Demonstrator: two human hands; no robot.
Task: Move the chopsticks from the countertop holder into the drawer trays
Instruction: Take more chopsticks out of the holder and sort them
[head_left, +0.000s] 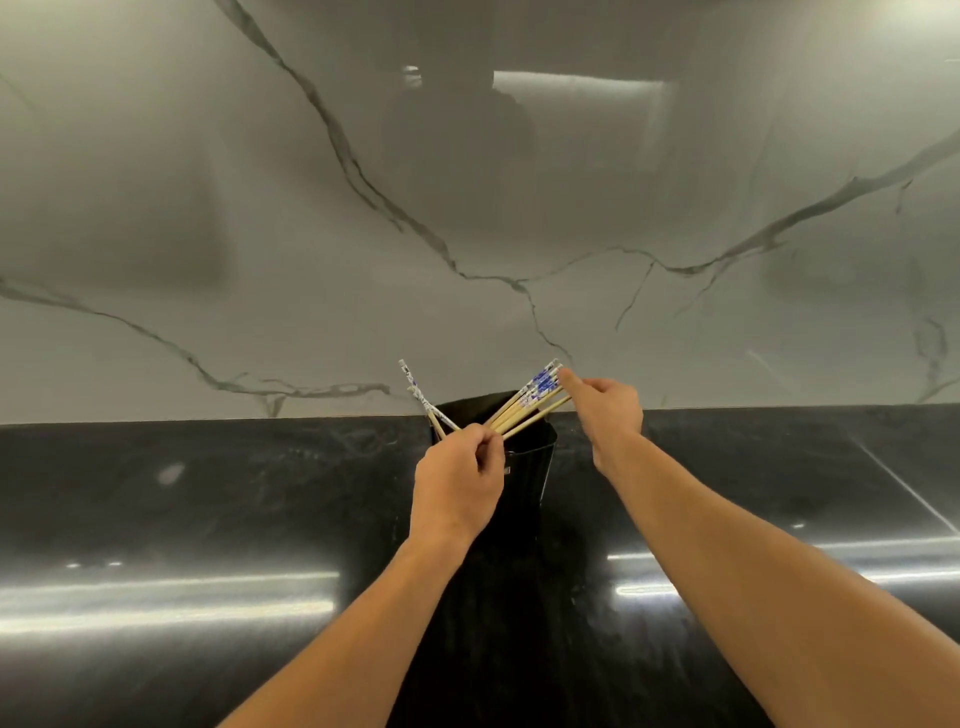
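Observation:
A black chopstick holder (530, 467) stands on the dark countertop against the wall. Several bamboo chopsticks with blue-and-white patterned ends (530, 397) fan out over it toward the upper right. My left hand (460, 480) is closed around their lower ends just in front of the holder's rim. One or two more chopsticks (423, 397) lean to the upper left beside that hand. My right hand (605, 408) is at the patterned tips, its fingers touching the topmost sticks. The drawer and its trays are out of sight.
The glossy black countertop (208, 519) stretches left and right and reflects strips of light. A grey marble-look backsplash (467, 208) rises right behind the holder.

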